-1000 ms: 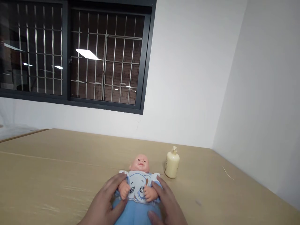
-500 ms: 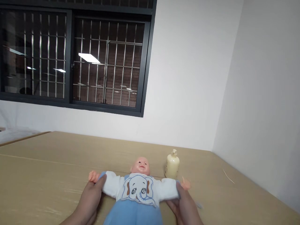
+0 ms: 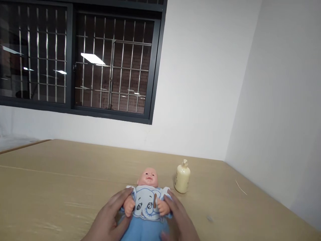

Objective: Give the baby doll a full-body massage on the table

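doll (image 3: 146,206) arms (image 3: 164,207), spread wide earlier, now folded in, left hand (image 3: 111,214) and right hand (image 3: 181,216) each grasping one; inward fold seems nearly complete.

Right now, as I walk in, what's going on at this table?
A person has both hands on a baby doll that lies face up on the table, head pointing away. The left hand and the right hand hold its arms bent inward, at either side of the elephant picture. A cream-coloured pump bottle stands upright to the right of the doll's head, untouched.
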Available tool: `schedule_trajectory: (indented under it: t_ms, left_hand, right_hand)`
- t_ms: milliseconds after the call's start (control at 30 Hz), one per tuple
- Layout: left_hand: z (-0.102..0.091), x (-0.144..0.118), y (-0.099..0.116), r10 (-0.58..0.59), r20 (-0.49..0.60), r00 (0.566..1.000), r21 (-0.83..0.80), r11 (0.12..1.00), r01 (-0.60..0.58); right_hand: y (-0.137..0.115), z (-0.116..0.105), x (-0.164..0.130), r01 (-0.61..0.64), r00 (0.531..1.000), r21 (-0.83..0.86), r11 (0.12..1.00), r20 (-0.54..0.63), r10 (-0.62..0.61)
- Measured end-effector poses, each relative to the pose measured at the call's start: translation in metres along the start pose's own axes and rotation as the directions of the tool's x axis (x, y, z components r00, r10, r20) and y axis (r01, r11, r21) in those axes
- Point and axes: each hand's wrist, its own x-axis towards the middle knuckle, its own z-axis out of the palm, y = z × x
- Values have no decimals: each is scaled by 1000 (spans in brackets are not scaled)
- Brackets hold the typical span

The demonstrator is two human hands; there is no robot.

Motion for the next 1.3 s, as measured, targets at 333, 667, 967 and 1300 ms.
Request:
schedule_trajectory:
  t_ms: [333,667,967,1300]
  left_hand:
    - [2,6,2,-124,-12,992,-103,987,122]
    - [-7,26,-17,-809,-59,585,-657,473,587]
    - [-11,23,-4,-649,-149,746,-405,728,553]
    - [7,2,-6,52,36,998,-38,998,-51]
  right_hand:
    - [7,5,6,-90,994,44,995,-60,93]
    - [28,-18,27,-425,554,871,246,34,832]
    - [16,-13,24,-419,653,674,608,-241,718]
    - [19,15,6,-136,991,22,990,20,135]
